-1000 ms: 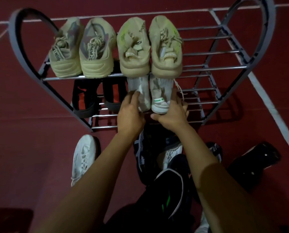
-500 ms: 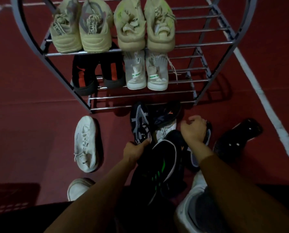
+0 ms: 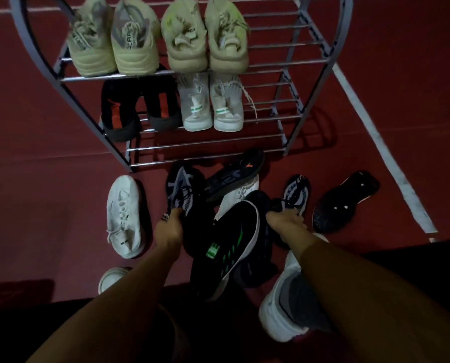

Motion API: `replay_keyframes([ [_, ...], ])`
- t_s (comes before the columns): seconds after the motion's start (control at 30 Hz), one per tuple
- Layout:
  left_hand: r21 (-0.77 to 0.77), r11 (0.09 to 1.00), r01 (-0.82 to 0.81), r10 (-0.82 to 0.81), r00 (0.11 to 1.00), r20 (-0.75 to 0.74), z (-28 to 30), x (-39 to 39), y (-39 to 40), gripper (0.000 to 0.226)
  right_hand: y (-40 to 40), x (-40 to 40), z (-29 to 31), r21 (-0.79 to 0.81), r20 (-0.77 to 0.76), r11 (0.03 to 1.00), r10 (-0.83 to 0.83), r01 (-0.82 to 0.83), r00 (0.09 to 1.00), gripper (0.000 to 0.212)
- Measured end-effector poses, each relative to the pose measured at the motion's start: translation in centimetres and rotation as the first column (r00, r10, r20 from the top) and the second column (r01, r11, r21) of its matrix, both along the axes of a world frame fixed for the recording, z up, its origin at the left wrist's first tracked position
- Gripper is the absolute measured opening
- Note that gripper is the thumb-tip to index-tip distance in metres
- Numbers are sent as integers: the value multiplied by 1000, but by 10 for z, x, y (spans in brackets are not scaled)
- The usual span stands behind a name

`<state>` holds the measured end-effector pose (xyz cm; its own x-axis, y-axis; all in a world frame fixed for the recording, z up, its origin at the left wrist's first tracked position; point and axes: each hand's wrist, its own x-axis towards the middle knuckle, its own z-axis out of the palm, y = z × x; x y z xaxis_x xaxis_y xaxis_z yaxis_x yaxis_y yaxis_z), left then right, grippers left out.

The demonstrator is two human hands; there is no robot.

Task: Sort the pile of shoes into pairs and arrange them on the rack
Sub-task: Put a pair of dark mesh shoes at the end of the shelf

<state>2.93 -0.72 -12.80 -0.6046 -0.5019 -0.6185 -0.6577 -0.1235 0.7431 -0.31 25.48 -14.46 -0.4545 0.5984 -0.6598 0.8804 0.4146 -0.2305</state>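
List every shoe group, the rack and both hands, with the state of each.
Rack: upright, four pairs on it.
Beige pairs: top shelf.
Black-red pair: middle shelf.
Grey-white pair: middle shelf.
Left hand: gripping grey-knit shoe.
Right hand: gripping matching shoe.
White shoe: floor, upright.
Black shoe: sole up.

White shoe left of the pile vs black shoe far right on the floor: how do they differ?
The white shoe lies upright, laces showing; the black shoe is flipped, sole up. White points toward the rack; black angles right. Neither hand touches them. Both lie apart from the pile.
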Motion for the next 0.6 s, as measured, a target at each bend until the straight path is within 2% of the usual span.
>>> replay_keyframes([
  [0.07, 38, 999, 16, -18, 998, 56, -5, 10, -8, 45, 2, 14, -9, 105, -24, 994, -30, 32, 999, 92],
  [0.13, 41, 998, 39, -43, 995, 89, -13, 18, -16, 50, 9, 21, -12, 155, -83, 988, -17, 30, 996, 84],
  [0.23, 24, 999, 30, -33, 990, 137, -20, 25, -24, 51, 28, 11, -21, -4, -61, 990, -138, 138, 989, 84],
  [0.3, -14, 999, 51, -48, 986, 158, -24, 27, -26, 51, 38, 6, -24, -117, 0, 992, -47, 47, 999, 82],
  [0.4, 8, 999, 37, -38, 986, 164, -28, 26, -22, 60, 47, 6, -31, -145, 64, 985, 107, -97, 992, 47],
  [0.43, 32, 999, 26, -31, 985, 168, -31, 25, -19, 68, 48, 4, -38, -161, 44, 985, 75, -67, 996, 43],
  [0.47, 39, 999, 16, -22, 986, 165, -34, 23, -16, 72, 48, 4, -40, -185, 10, 983, -1, 3, 1000, 47],
  [0.53, 53, 998, 23, -32, 985, 167, -37, 19, -11, 67, 55, -5, -59, -231, -76, 962, -170, 149, 982, 67],
  [0.6, 57, 998, 20, -29, 986, 165, -22, 14, 0, 56, 56, -17, -67, -273, -177, 931, -297, 243, 938, 72],
])
